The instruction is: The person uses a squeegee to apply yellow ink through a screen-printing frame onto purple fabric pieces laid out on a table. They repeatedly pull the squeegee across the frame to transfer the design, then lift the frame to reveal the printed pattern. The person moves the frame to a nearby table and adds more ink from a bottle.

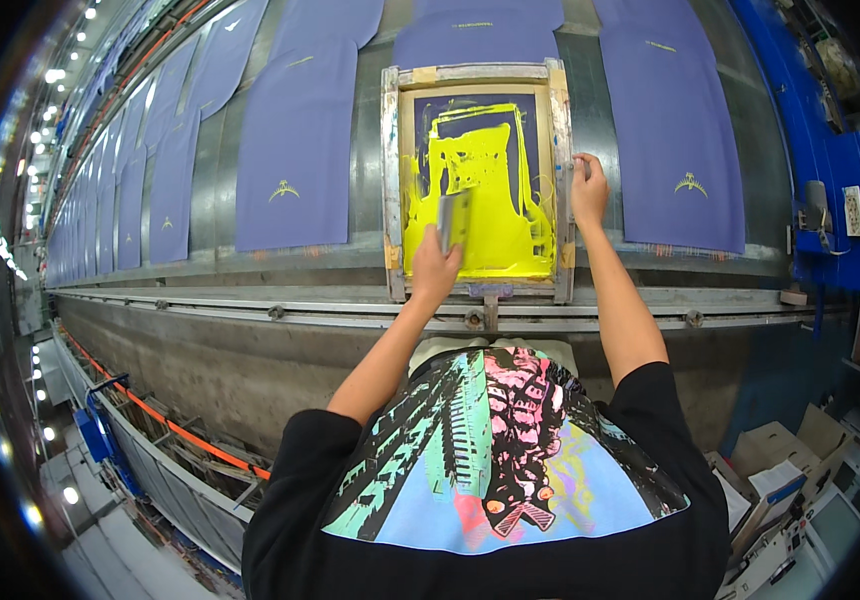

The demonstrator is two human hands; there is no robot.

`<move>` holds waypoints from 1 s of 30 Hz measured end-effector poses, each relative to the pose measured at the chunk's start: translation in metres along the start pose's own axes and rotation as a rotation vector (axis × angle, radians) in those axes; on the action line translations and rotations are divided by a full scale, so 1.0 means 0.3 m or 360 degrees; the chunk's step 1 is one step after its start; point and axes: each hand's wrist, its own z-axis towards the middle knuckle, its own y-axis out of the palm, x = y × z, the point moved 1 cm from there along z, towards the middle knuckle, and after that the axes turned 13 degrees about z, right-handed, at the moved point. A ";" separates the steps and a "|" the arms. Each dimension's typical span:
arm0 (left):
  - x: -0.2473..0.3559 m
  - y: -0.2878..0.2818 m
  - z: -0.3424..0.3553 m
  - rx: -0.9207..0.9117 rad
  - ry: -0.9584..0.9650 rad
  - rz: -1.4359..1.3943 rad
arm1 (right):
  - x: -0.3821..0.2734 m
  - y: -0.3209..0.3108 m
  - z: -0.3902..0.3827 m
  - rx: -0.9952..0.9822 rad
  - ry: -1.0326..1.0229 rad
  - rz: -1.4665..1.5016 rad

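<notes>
A screen printing frame [391, 150] with worn, taped edges lies on the long table in front of me. Bright yellow ink [495, 245] covers most of its mesh, thickest at the near end, with purple showing through toward the far end. My left hand [436, 268] grips a grey squeegee [454, 215], which stands tilted over the inked mesh, left of its middle, and is slightly blurred. At the frame's right side, my right hand [590, 190] is closed around a small grey part at the edge, partly hidden by the fingers.
Purple fabric pieces [295, 150] with small yellow prints lie along the table on the left; another purple piece [685, 150] lies right of the frame. A metal rail [350, 312] runs along the near edge. Blue machinery [840, 190] stands far right, cardboard boxes [775, 450] lower right.
</notes>
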 end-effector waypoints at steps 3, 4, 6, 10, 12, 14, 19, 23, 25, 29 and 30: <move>0.046 0.032 0.075 -0.0231 0.0057 -0.0289 | -0.009 0.001 -0.011 -0.0031 -0.0003 0.0073; 0.060 0.001 0.112 -0.0283 0.0081 -0.0232 | -0.008 0.002 -0.013 -0.0049 0.0056 0.0049; 0.073 -0.082 0.199 -0.0403 0.0193 -0.0113 | -0.014 0.014 -0.020 -0.0091 0.0166 0.0009; 0.068 -0.121 0.333 -0.0659 0.0388 0.0289 | -0.013 0.031 -0.023 -0.0050 0.0062 0.0041; 0.037 -0.113 0.392 -0.1031 0.0440 0.0291 | -0.035 0.038 -0.024 -0.0112 0.0144 -0.0011; 0.016 -0.095 0.418 -0.1373 0.0480 0.0397 | -0.062 0.044 -0.027 -0.0125 0.0153 -0.0022; 0.021 -0.034 0.424 -0.1749 0.0606 0.0368 | -0.035 0.043 -0.021 -0.0044 0.0015 0.0040; 0.020 -0.100 0.519 -0.1942 0.0672 0.0484 | -0.018 0.056 -0.048 -0.0059 0.0042 -0.0064; 0.030 -0.190 0.563 -0.1669 0.0570 0.0119 | -0.028 0.062 -0.079 -0.0044 0.0042 -0.0029; 0.086 -0.211 0.754 -0.0670 0.0669 0.0485 | -0.061 0.058 -0.079 -0.0116 0.0107 -0.0019; 0.107 -0.216 0.781 -0.0478 0.0666 0.0465 | -0.066 0.056 -0.086 -0.0135 0.0138 -0.0021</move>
